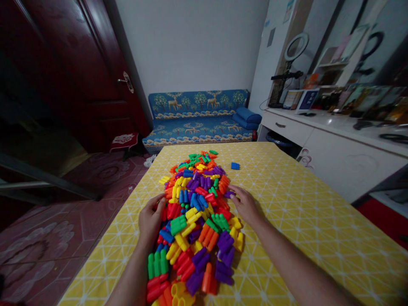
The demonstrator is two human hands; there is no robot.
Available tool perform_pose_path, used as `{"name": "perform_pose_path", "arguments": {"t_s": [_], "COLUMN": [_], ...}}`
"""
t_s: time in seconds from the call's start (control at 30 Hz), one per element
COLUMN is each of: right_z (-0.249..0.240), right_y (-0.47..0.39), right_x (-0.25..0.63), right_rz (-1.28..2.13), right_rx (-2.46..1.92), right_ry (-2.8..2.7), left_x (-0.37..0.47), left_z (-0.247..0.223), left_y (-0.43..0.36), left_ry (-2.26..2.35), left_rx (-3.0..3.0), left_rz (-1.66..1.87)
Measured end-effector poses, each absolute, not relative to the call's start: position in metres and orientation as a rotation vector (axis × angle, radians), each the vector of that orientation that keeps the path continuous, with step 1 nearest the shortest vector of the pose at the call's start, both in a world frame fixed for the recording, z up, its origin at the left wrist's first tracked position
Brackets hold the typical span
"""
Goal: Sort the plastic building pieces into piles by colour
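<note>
A long heap of plastic building blocks [194, 215] in red, yellow, green, blue, purple and orange runs down the table; many are bullet-shaped pieces joined in rows. At the heap's left edge, my left hand [150, 219] rests with fingers extended and thumb apart, against red and orange blocks. On the opposite side lies my right hand [246, 205], its fingers stretched towards the heap. A purple block [228, 194] is at its fingertips, beside an orange block [224, 182]. Neither hand visibly grips a block. One blue block [235, 165] lies apart, beyond my right hand.
A yellow patterned cloth [293, 212] covers the table. Behind it stands a blue sofa [197, 125] with deer patterns. A white cabinet [344, 153] is on the right, holding a ring light [296, 46]. To the left are a red stool [125, 139] and a dark red door [79, 63].
</note>
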State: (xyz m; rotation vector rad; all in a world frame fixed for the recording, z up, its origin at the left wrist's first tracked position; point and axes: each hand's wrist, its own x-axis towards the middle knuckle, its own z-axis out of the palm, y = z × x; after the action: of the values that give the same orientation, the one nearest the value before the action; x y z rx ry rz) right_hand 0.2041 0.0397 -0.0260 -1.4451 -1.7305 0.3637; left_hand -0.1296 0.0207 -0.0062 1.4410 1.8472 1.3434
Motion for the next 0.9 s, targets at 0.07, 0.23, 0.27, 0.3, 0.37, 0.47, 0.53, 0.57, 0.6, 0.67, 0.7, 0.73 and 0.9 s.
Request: {"name": "perform_pose_path", "arguments": {"t_s": [0.07,0.23,0.27,0.3,0.37,0.47,0.53,0.57,0.6,0.67,0.7,0.73,0.9], "right_z": [-0.027,-0.024,-0.022,-0.021,-0.017,-0.013,-0.012,-0.011,-0.011,-0.012,-0.013,-0.014,-0.019], "right_y": [0.046,0.083,0.092,0.101,0.117,0.135,0.144,0.148,0.151,0.156,0.158,0.159,0.161], "right_x": [0.206,0.219,0.221,0.222,0.222,0.22,0.224,0.23,0.237,0.256,0.267,0.277,0.305], "right_rz": [0.376,0.252,0.211,0.163,0.04,-0.124,-0.11,-0.09,-0.073,-0.049,-0.04,-0.029,-0.013], "right_rx": [-1.474,-1.624,-1.645,-1.662,-1.719,-1.857,-1.961,-2.017,-2.071,-2.17,-2.213,-2.251,-2.315], "right_ry": [-1.687,-1.603,-1.607,-1.632,-1.739,-1.993,-2.11,-2.144,-2.159,-2.135,-2.1,-2.059,-1.955], "left_x": [-0.129,-0.128,-0.128,-0.128,-0.128,-0.129,-0.129,-0.129,-0.129,-0.129,-0.13,-0.13,-0.13], "left_z": [-0.006,-0.005,-0.005,-0.006,-0.006,-0.007,-0.006,-0.006,-0.006,-0.006,-0.007,-0.007,-0.009], "left_y": [0.021,0.02,0.02,0.02,0.02,0.02,0.02,0.02,0.02,0.02,0.02,0.02,0.021], "left_ry": [1.839,1.831,1.826,1.821,1.81,1.801,1.808,1.811,1.814,1.813,1.808,1.804,1.795], "left_rx": [1.434,1.418,1.416,1.414,1.415,1.413,1.417,1.422,1.427,1.427,1.421,1.415,1.42], "left_rz": [1.348,1.38,1.382,1.381,1.383,1.389,1.391,1.39,1.388,1.384,1.384,1.386,1.409]}}
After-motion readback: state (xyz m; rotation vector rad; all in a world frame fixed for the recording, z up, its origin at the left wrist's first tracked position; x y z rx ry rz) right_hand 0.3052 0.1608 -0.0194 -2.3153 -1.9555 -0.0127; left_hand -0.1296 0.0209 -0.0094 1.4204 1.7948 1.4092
